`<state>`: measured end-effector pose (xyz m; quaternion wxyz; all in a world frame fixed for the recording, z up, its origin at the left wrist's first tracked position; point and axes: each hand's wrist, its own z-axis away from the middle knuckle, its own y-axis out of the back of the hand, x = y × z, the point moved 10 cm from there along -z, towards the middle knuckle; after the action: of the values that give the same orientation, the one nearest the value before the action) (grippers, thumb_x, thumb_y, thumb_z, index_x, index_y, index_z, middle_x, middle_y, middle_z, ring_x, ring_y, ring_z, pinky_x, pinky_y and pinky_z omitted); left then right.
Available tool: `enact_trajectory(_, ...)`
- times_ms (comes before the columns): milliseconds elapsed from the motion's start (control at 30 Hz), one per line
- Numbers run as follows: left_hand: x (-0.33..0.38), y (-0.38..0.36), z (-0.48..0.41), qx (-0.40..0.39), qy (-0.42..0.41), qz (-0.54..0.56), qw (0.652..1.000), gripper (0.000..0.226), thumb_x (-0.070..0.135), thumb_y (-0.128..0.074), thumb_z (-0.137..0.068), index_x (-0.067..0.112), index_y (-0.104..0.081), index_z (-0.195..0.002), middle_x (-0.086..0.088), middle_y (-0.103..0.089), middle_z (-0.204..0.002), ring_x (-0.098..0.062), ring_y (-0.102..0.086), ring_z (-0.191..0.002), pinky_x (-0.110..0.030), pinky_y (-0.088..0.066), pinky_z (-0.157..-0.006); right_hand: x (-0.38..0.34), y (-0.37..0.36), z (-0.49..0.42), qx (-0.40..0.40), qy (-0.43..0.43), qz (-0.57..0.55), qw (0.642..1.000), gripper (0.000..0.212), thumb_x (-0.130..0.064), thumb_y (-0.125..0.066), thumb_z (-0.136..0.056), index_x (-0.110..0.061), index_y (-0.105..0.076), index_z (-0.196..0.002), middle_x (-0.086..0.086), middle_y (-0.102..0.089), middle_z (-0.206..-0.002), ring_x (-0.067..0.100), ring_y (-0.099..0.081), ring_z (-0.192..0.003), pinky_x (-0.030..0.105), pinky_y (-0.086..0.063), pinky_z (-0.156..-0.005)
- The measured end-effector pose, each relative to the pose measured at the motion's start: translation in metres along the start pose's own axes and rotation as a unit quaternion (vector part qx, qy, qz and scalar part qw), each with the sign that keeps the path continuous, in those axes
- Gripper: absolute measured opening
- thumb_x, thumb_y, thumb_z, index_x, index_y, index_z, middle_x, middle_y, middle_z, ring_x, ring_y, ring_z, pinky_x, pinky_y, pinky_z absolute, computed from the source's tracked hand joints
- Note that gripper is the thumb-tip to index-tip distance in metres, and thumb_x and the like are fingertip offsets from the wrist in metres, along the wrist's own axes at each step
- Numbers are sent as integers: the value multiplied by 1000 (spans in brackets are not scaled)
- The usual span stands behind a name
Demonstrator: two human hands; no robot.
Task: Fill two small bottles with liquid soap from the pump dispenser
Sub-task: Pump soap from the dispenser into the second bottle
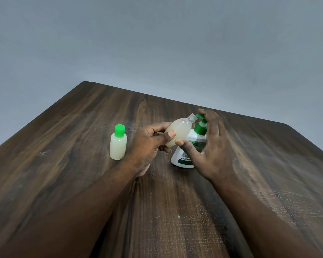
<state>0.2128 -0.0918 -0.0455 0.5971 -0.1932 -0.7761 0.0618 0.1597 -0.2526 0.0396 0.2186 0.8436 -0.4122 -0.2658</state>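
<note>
Near the middle of the bench (82,131), the left grip (149,146) is wrapped round the uncapped small bottle (177,132) — thumb across its belly, fingers behind. It holds the bottle tilted, with the threaded neck at the spout of the pump dispenser (183,158). The right grip (213,146) is spread, not clenched: fingers arch over the green pump head (200,117) and the thumb reaches toward the bottle's base. Cloudy soap seems to fill most of the tilted bottle, so this looks like the late part of the second fill. The next move calls for a gentle press with neck and spout aligned, then capping — no loose cap is in view. Left of the hands, apart, the capped small bottle (118,146) stands upright, apparently full.
</note>
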Motion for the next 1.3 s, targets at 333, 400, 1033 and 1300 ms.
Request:
enact_trajectory(333, 0, -2, 2, -13, 3, -2, 1000, 30, 22, -72, -95, 11, -75, -123, -12, -77, -107, -13, -68, -87, -25, -52, -64, 4, -6, 6, 9, -8, 8, 1000, 97, -80, -64, -83, -11, -48, -150, 4, -53, -148, 20, -53, -133, 49, -51, -103)
enact_trajectory(400, -1, -2, 2, -10, 2, -7, 1000, 28, 19, -70, -97, 11, -74, -124, -13, -77, -108, -14, -68, -88, -25, -53, -64, 3, -5, 5, 2, -3, 8, 1000, 98, -81, -62, -84, -11, -48, -150, 4, -53, -148, 19, -53, -133, 49, -52, -102)
enact_trajectory(1033, 0, -1, 1, -7, -2, -8, 1000, 30, 20, -70, -97, 10, -74, -124, -14, -76, -109, -14, -67, -86, -25, -53, -63, 2, -2, 0, -15, 0, 10, 1000, 99, -87, -56, -84, -14, -47, -151, 0, -50, -150, 16, -52, -133, 49, -53, -101)
enact_trajectory(1300, 1, -3, 3, -8, 2, -5, 1000, 29, 16, -68, -97, 8, -73, -124, -11, -77, -98, -11, -68, -79, -23, -52, -60, 1, -3, 4, 2, 5, 6, 1000, 99, -83, -60, -84, -10, -48, -150, 4, -51, -148, 9, -49, -131, 33, -49, -103)
